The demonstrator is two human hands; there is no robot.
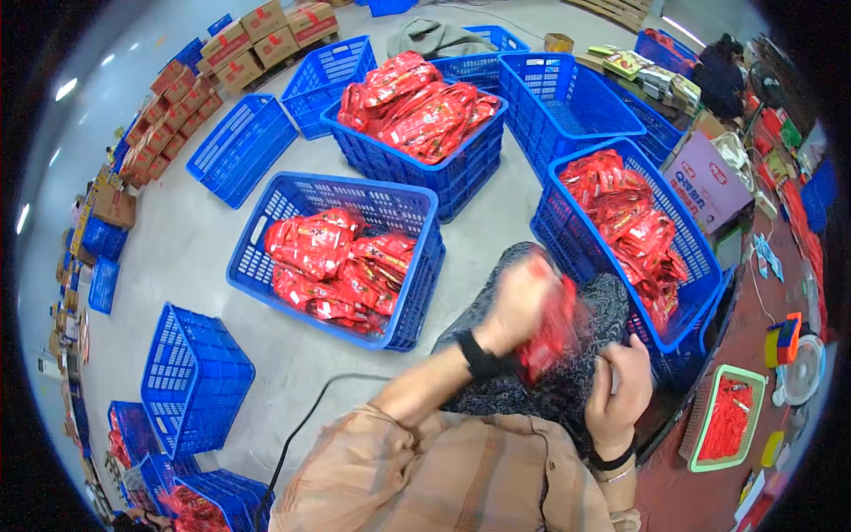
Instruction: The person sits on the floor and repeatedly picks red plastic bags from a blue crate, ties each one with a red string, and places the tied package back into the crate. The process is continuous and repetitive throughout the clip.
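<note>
My left hand [525, 302], blurred by motion, is closed on a bundle of red plastic packets [550, 332] above my lap. To its right, my right hand [619, 386] is raised near my knee with its fingers curled; whether it holds something small I cannot tell. A blue plastic crate [332, 183] with heaps of red packets [312, 246] stands at the left of my knees. Close on my right is another blue crate [698, 286], also partly filled with red packets [621, 219].
A full blue crate [425, 169] stands ahead, with further blue crates [565, 126] around it. On the table at the right are a green-rimmed basket [697, 425] of red strips and a small fan [801, 369]. A black cable [299, 425] crosses the floor. Another person [721, 76] is at the upper right.
</note>
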